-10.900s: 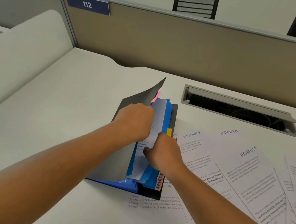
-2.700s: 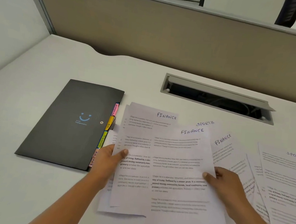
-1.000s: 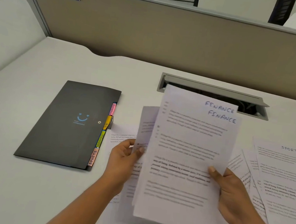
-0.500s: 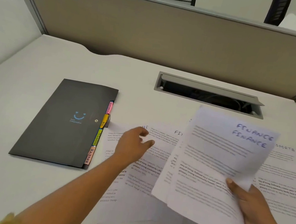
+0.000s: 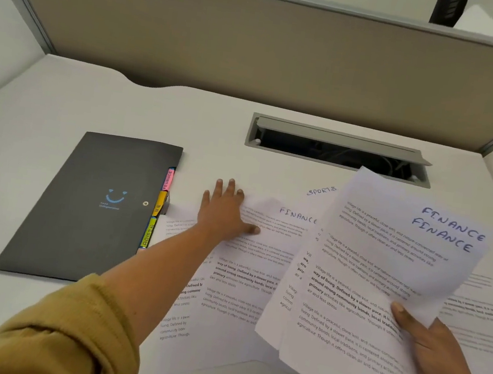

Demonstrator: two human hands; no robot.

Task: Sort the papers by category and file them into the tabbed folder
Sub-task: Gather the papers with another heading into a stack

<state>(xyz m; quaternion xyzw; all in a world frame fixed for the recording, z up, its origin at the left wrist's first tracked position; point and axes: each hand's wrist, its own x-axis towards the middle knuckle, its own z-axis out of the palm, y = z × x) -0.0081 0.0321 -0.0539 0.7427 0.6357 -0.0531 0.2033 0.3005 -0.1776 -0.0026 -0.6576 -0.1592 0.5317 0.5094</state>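
Note:
The dark grey tabbed folder (image 5: 89, 207) lies closed on the desk at the left, its pink, yellow and green tabs (image 5: 158, 206) sticking out along its right edge. My right hand (image 5: 432, 362) grips a small stack of sheets headed FINANCE (image 5: 376, 285), lifted off the desk at the right. My left hand (image 5: 224, 212) lies flat with straight fingers on another FINANCE sheet (image 5: 261, 251) on the desk, just right of the folder. A sheet headed SPORTS (image 5: 321, 192) peeks out behind the held stack.
More printed sheets (image 5: 479, 311) lie on the desk at the far right, partly under the held stack. An open grey cable tray (image 5: 338, 148) sits in the desk behind the papers. A tan partition (image 5: 257, 47) walls the back.
My left hand let go of the stack and moved forward to lie flat on a FINANCE sheet on the desk. My right hand carried the held stack to the right.

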